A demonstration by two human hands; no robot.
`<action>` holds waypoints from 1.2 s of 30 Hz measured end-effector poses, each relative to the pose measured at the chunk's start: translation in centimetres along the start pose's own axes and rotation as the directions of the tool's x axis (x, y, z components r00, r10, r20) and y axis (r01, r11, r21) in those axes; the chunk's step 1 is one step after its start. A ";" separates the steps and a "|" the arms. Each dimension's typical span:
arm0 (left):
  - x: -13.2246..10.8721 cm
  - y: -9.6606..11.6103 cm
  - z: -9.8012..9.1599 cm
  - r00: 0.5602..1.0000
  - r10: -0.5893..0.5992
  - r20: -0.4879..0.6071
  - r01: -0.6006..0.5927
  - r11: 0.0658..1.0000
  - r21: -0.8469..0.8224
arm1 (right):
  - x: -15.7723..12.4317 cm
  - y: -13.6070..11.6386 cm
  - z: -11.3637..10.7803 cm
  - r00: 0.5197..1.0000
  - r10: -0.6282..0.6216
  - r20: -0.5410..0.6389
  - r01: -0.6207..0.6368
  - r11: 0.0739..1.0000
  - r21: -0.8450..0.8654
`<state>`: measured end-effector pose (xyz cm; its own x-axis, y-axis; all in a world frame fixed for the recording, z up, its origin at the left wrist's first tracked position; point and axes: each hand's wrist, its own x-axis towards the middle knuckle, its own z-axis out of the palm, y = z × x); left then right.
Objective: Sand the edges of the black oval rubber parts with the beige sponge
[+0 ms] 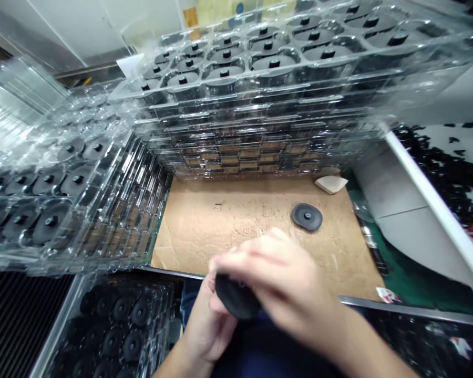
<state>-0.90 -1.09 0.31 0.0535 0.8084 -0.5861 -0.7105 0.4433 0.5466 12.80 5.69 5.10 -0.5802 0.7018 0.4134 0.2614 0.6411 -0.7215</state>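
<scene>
**Both hands grip a black disc just above the lap**

The black disc sits near the person's body, over dark blue clothing, and is partly hidden by the hands. The left hand cups its left edge from below, with the fingers curled around the rim. The right hand lies across the top, its fingers clasping the disc; they are blurred, so their exact placing is hard to make out.

Just beyond the hands lies a sheet of worn cardboard. A second black disc, with a small central hole, lies flat on it towards the right, near the right hand but not touching it. A small beige wedge lies at the cardboard's far edge.

Tall stacks of clear plastic trays rise along the far side and left, the top layers holding black discs with central knobs. A lower tray of black discs sits near left, and a green mat shows to the right.
</scene>
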 end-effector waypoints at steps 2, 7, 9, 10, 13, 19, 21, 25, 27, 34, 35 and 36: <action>0.1 0.4 0.0 0.999 0.041 0.002 -0.040 0.998 -0.057 | -0.9 1.7 0.3 0.972 0.231 -0.035 -0.232 0.972 -0.036; 0.1 0.9 -0.6 0.994 0.085 0.067 -0.073 0.985 -0.159 | -6.0 5.9 3.5 0.854 0.519 0.028 -0.519 0.855 -0.021; 0.2 0.8 -0.9 0.996 0.073 0.052 -0.065 0.987 -0.148 | -7.2 6.6 4.5 0.848 0.528 0.044 -0.528 0.849 -0.018; 0.2 0.8 -0.9 0.997 0.065 0.042 -0.058 0.988 -0.142 | -7.4 6.6 4.5 0.844 0.535 0.036 -0.534 0.845 -0.015; 0.3 0.6 -0.5 0.999 0.039 0.022 -0.036 0.993 -0.110 | -5.8 4.8 3.2 0.819 0.570 -0.061 -0.571 0.821 0.011; 0.5 0.3 0.1 0.999 0.043 0.029 -0.041 0.998 -0.053 | -1.2 -1.5 1.6 0.972 0.150 -0.181 -0.172 0.979 -0.110; 0.6 0.2 -0.1 0.999 0.041 0.028 -0.039 0.998 -0.056 | -0.9 -2.3 2.0 0.996 0.088 -0.025 -0.091 0.986 -0.137; 0.6 0.0 0.0 0.999 0.037 0.031 -0.034 0.996 -0.087 | -0.2 -2.0 2.3 0.973 0.206 0.106 -0.193 0.974 -0.121; 0.5 0.1 0.3 0.996 0.010 0.093 0.000 0.994 -0.111 | 0.0 -1.9 2.2 0.984 0.175 -0.015 -0.175 0.974 -0.146; 0.2 1.0 -0.2 0.982 -0.091 0.167 0.111 0.987 -0.113 | -3.2 -1.9 -0.6 0.973 0.198 0.115 -0.173 0.966 -0.194; 0.1 1.0 0.0 0.980 -0.102 0.168 0.120 0.987 -0.104 | -3.3 -1.8 -1.0 0.973 0.214 0.086 -0.184 0.945 -0.269; 0.1 1.0 0.2 0.979 -0.106 0.176 0.125 0.987 -0.101 | -3.1 -1.7 -1.3 0.979 0.197 0.054 -0.169 0.931 -0.324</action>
<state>-1.43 -0.51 0.89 0.2514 0.8123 -0.5263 -0.7652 0.4997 0.4058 15.15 2.82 5.70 -0.5579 0.7965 0.2330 0.5913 0.5785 -0.5619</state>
